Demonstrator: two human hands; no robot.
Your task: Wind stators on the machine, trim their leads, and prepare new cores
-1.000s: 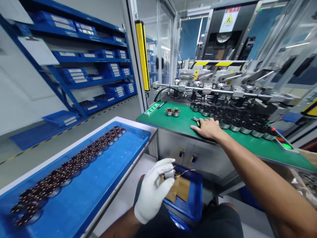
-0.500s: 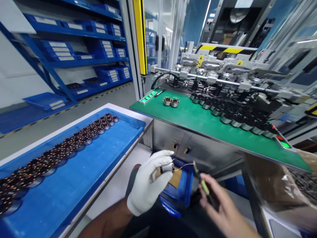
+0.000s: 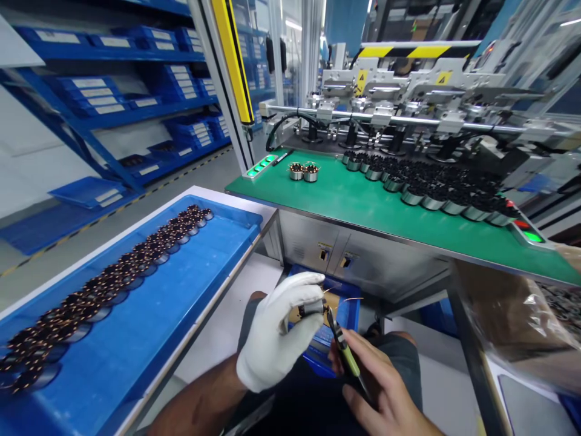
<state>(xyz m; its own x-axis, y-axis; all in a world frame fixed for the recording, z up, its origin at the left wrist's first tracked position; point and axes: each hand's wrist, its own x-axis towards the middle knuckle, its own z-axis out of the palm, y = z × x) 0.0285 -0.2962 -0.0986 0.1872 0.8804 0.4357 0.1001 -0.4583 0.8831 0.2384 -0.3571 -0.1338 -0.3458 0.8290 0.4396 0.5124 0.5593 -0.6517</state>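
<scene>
In a white glove, my left hand [image 3: 284, 336] grips a wound motor stator [image 3: 312, 307] between thumb and fingers, its metal side showing. A loose copper wire [image 3: 351, 299] sticks out from it to the right. My bare right hand [image 3: 374, 375] is wrapped round wire cutters [image 3: 347, 351] with green-and-black handles. Their jaws point up and reach the stator's right end, close to the wire. Whether the jaws touch the wire I cannot tell. Below both hands lies a blue bin [image 3: 349, 315] with a brown piece of cardboard inside, partly hidden.
At left, a blue tray [image 3: 181, 290] carries rows of copper-wound stators [image 3: 122, 266]. On the green worktop [image 3: 318, 197] stand two wound stators [image 3: 303, 172] and many black-topped ones [image 3: 436, 184], before a winding machine [image 3: 385, 112]. A plastic-lined box [image 3: 512, 321] stands at right.
My right hand has brought the cutters leftward, from the wire's far end to beside the stator. My left hand still holds the stator. The camera view has shifted slightly.
</scene>
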